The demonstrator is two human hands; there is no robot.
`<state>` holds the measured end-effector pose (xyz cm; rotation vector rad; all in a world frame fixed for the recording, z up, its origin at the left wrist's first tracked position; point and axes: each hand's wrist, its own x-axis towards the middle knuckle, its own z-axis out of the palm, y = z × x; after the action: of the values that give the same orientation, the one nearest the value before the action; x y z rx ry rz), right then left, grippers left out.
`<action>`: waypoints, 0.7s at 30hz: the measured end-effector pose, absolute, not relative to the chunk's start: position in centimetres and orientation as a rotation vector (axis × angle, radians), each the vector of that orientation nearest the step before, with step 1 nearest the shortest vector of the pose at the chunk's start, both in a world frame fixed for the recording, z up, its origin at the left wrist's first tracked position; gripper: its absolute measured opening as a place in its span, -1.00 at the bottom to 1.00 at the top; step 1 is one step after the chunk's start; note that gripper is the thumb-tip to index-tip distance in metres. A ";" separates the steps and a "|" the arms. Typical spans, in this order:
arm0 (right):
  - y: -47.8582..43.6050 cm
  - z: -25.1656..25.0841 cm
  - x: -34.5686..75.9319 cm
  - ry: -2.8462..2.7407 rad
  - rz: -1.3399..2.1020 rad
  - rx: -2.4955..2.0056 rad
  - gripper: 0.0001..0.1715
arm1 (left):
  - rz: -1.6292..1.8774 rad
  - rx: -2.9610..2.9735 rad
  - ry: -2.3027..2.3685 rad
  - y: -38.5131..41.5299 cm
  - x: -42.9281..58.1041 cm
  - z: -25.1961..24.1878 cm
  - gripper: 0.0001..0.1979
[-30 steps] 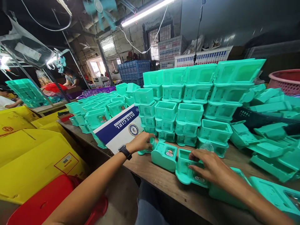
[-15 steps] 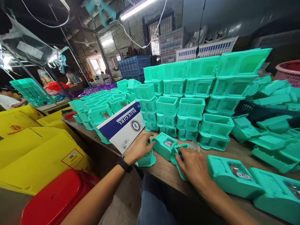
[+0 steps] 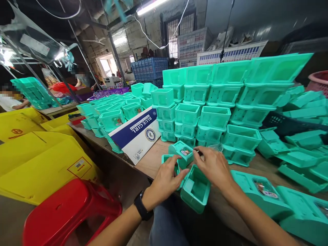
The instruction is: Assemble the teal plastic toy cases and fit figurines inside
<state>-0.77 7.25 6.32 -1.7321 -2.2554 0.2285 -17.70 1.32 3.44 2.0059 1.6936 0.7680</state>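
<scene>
1. The person's jeans [image 3: 164,225] show below the desk [image 3: 146,162]; a red stool [image 3: 58,205] stands to their left.
2. An open box [image 3: 196,189], green, tilts at the desk's near edge, between the hands. Whether it touches the desk is unclear.
3. The left hand [image 3: 164,179], with a black watch [image 3: 142,205] at its wrist, has thumb and forefinger spread. The thumb lies at the open box's rim, the fingers over a second box [image 3: 166,159], which they partly hide; whether it grips either, I cannot tell.
4. The right hand [image 3: 214,167] is apart from the left, fingers curled, tips at the right end of a windowed box [image 3: 180,150] just behind; its grip, too, I cannot tell.
5. Two more windowed boxes [image 3: 261,191] sit side by side at the right.
6. Yellow sheeting [image 3: 46,164] fills the left side, beyond the stool.
7. A BLUE GIRL carton [image 3: 138,136] leans beside green stacks [image 3: 189,123]; taller stacks [image 3: 228,85] rise behind.
8. Loose green parts [image 3: 304,143] lie heaped at the right; more boxes [image 3: 110,116] crowd behind the carton.
9. Farther back are blue crates [image 3: 150,70], a white crate [image 3: 233,53] and, at the left, two co-workers [image 3: 85,80].
</scene>
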 end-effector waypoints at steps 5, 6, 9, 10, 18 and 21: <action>11.3 5.1 -2.1 -2.263 0.355 -1.754 -0.44 | 0.520 2.094 1.816 0.2 -16.0 3.8 -0.44; 11.9 4.9 -2.4 -2.273 0.405 -1.751 -0.46 | 0.469 2.096 1.834 0.1 -15.6 3.9 -0.48; 13.2 4.8 -2.5 -2.302 0.551 -1.710 -0.59 | 0.386 2.081 1.871 0.3 -14.9 4.2 -0.65; 13.5 4.9 -2.4 -2.300 0.577 -1.695 -0.64 | 0.367 2.070 1.881 0.4 -14.8 4.3 -0.70; 12.6 5.5 0.9 -2.186 0.283 -1.670 -0.79 | 0.346 2.110 1.957 0.8 -15.7 3.9 -0.84; 11.5 5.1 2.2 -2.187 0.138 -1.632 -0.83 | 0.331 2.111 2.009 1.2 -16.4 3.9 -0.83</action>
<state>2.22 11.54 5.13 -1.6320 -2.1866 0.1381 -16.45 1.23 3.94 2.1113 2.0094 0.3308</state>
